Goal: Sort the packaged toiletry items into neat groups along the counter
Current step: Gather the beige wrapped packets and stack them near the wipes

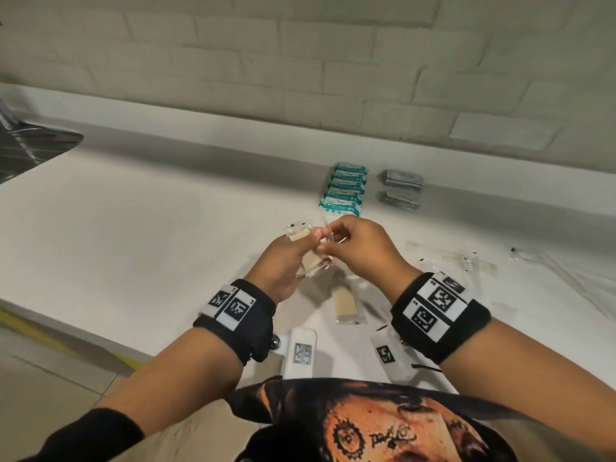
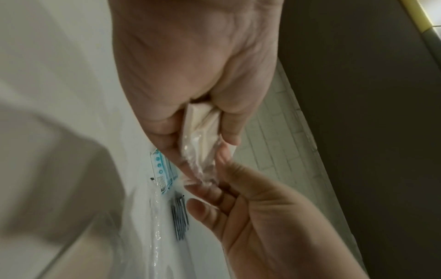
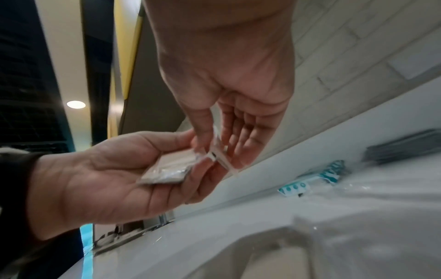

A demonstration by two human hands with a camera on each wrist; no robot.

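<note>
- The step in hand looks like gathering the beige items: the left hand [image 1: 283,265] grips a small stack of clear-wrapped beige packets [image 3: 167,168] above the desk [image 1: 133,228], thumb on top and fingers beneath.
- The right hand [image 1: 360,248] pinches the clear end flap of the top packet between thumb and fingertips [image 3: 236,149], as if squaring it on the stack.
- The stack's long axis runs from the left palm away toward the far wall, its sealed end with a small dark mark pointing at the teal packets [image 1: 343,190].
- One more beige packet [image 1: 346,303] lies on the desk below the hands, lengthways toward the person; clear-wrapped slim items [image 1: 460,261] lie scattered to the right.
- Teal packets sit in a tidy row by the wall, with grey sachets [image 1: 401,188] in two piles just beside them.
- Next, probably: release the pinch, collect the loose packet, and set the beige stack down parallel to the teal row.
</note>
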